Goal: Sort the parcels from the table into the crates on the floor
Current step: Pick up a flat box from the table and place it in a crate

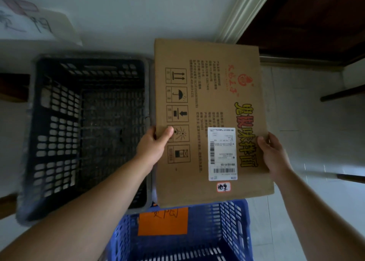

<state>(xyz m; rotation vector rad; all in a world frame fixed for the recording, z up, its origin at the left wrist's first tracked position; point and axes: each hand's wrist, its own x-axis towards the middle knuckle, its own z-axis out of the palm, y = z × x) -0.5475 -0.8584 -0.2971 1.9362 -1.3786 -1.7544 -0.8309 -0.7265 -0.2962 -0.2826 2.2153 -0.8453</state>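
Two hands hold one parcel, a flat brown cardboard box [207, 106], with its broad printed face turned up to the camera. We find it in the air over the floor, between the two crates. Its left edge overlaps the right rim of the black crate [57, 132], and its near edge covers the far rim of the blue crate [233, 221]. We cannot tell whether it touches either rim.

1. Grip. The left hand [156, 144] grips the box's left edge, with the thumb laid on the printed face and the fingers curled underneath. The right hand [274, 154] grips the right edge, also with the thumb on the face. Its fingers are hidden behind the board.

2. Markings. We see these printed sideways on the face:
- a column of five framed handling pictograms along the left edge;
- blocks of small dark text;
- a red logo near the far edge;
- a row of large yellow characters with dark outlines along the right edge.

3. Labels. A white shipping label [222, 154] with barcodes sits near the near edge. Just below it is a small red-bordered sticker [223, 187] with handwritten characters.

4. Crates. Both are slotted plastic and stand on the pale tiled floor [306, 122]. The blue crate carries an orange label [163, 223] with handwriting, partly covered by the box.
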